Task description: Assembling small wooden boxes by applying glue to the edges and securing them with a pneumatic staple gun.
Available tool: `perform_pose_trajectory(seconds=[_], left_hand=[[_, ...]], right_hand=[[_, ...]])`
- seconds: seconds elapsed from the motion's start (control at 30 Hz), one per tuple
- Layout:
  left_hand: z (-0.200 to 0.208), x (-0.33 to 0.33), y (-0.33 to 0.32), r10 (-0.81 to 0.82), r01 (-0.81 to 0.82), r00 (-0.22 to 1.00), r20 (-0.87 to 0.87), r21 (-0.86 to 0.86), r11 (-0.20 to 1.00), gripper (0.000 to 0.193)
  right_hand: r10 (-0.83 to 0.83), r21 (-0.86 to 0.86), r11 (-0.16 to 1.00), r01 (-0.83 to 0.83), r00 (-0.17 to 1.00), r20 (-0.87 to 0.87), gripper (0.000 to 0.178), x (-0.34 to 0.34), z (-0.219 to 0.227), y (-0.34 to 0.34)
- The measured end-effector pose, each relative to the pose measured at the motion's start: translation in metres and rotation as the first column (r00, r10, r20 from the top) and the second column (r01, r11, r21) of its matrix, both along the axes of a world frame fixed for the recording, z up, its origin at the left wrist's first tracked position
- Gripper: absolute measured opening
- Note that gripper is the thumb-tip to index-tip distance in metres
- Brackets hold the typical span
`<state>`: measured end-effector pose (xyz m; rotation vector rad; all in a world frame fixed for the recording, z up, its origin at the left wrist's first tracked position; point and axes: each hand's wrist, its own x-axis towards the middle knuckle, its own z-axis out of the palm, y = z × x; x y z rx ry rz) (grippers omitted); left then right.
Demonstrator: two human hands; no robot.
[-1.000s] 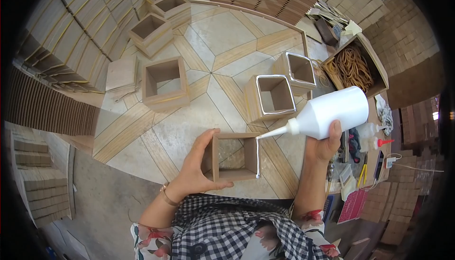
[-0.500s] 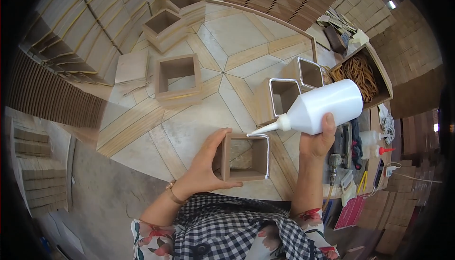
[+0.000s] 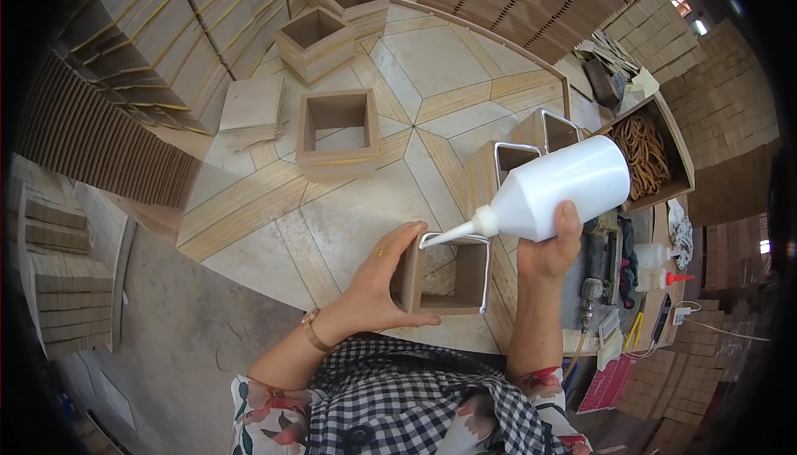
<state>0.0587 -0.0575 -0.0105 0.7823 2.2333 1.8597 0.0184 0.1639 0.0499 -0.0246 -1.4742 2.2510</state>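
My left hand (image 3: 375,282) grips the left side of a square wooden box frame (image 3: 450,304), thumb at the near edge and fingers at the far one. White glue lines the frame's far and right rims. In my right hand (image 3: 550,247) a white squeeze bottle (image 3: 573,189) lies tilted, its long nozzle pointing left. The nozzle tip is at the frame's far left corner. Beyond the bottle stand two more box frames, a nearer one (image 3: 483,174) and a farther one (image 3: 531,127), with white glue on their rims; the bottle partly hides them.
A bare box frame (image 3: 339,164) stands mid-table beside thin square wooden panels (image 3: 251,106). Several box frames (image 3: 315,44) line the far left, next to tall board stacks (image 3: 149,31). At right are a wooden tray (image 3: 677,152) of rubber bands, a power tool (image 3: 591,293) and a red-tipped bottle (image 3: 656,279).
The nozzle tip has moved left along the far rim to the left corner, leaving a white line behind it. The whole view has shifted slightly.
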Motion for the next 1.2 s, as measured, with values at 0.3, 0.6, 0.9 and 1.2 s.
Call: perform_pose_trajectory(seconds=[0.3,0.6,0.9,1.2], left_hand=[[-0.002,-0.001,0.001,0.003,-0.003,1.000,-0.016,0.016,1.000,0.112],[-0.001,0.000,0.000,0.010,-0.010,1.000,-0.018,0.011,1.000,0.112],[0.001,0.000,0.001,0.008,-0.008,1.000,0.007,0.018,1.000,0.111],[0.002,0.000,0.000,-0.007,0.007,1.000,0.024,0.022,1.000,0.113]], right_hand=[[0.123,0.011,0.992,-0.124,0.991,0.042,0.065,0.023,-0.003,0.004],[0.149,-0.019,0.989,-0.148,0.984,0.098,0.076,0.052,-0.010,0.009],[0.039,-0.018,0.999,-0.037,0.993,0.108,0.083,0.070,-0.010,0.021],[0.027,-0.012,1.000,-0.027,0.999,0.018,0.081,0.088,-0.010,0.059]])
